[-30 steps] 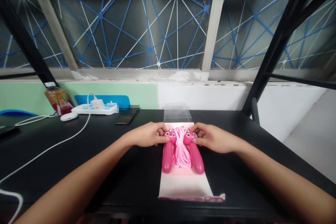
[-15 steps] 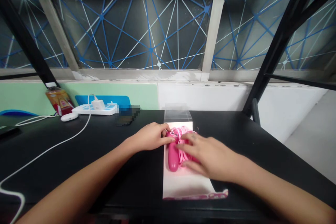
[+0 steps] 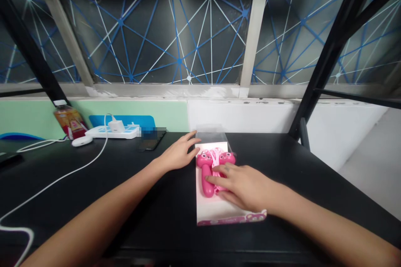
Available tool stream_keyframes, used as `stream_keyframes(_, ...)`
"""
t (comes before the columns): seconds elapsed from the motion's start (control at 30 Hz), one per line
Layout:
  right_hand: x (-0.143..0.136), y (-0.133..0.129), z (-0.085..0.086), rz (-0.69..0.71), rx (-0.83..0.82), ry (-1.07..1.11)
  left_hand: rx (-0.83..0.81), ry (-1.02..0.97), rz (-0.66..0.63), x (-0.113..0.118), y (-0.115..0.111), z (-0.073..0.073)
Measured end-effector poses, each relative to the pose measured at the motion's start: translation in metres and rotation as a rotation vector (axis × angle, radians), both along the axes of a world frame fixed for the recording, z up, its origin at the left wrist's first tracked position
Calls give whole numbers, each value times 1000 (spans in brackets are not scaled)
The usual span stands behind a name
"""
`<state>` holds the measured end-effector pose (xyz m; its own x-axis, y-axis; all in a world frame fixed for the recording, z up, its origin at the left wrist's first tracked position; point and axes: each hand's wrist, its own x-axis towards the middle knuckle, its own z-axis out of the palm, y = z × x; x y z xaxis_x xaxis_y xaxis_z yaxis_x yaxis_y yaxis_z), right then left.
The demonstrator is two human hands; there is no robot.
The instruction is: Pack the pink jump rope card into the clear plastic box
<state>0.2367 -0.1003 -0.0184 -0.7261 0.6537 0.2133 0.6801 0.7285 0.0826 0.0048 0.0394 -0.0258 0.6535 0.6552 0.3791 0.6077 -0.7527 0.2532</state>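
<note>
A pink jump rope (image 3: 207, 182) with two animal-head handles and a bundled light pink cord lies on a white cardboard insert (image 3: 208, 210). The insert has a patterned purple-pink front edge. Clear plastic packaging (image 3: 211, 137) shows at its far end. My right hand (image 3: 246, 183) rests over the right handle and the cord, fingers stretched and apart; it covers most of that handle. At the far left corner of the packaging, my left hand (image 3: 178, 152) is open, fingers spread, with the fingertips at its edge.
On the black table (image 3: 156, 212) a white power strip (image 3: 125, 132) with a charger (image 3: 116, 126) stands at the back left. Near it are a drink bottle (image 3: 70, 121), a white oval case (image 3: 82, 141) and a dark phone (image 3: 153, 139). A white cable (image 3: 78, 169) runs along the left.
My left hand has let go of the left handle's head and moved left and away, its fingers spreading. The insert with the jump rope has shifted slightly away from me.
</note>
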Motion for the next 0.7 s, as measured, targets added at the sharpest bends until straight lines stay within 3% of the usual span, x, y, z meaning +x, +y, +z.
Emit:
stream_keyframes(0.23,-1,-4,0,29,25,18,-150,-83,-58,1,3,3)
stream_keyframes(0.43,-1,16,-14,-106,197,10,-186,-70,-127,8,-28,12)
stream_keyframes(0.53,0,20,-13,-145,271,7,-169,-35,-159,11,-40,15)
stream_keyframes(0.6,0,15,-8,-111,245,26,-147,-19,-161,12,-43,17)
stream_keyframes(0.7,-3,-2,3,94,25,92,-113,-12,-162,11,-40,20)
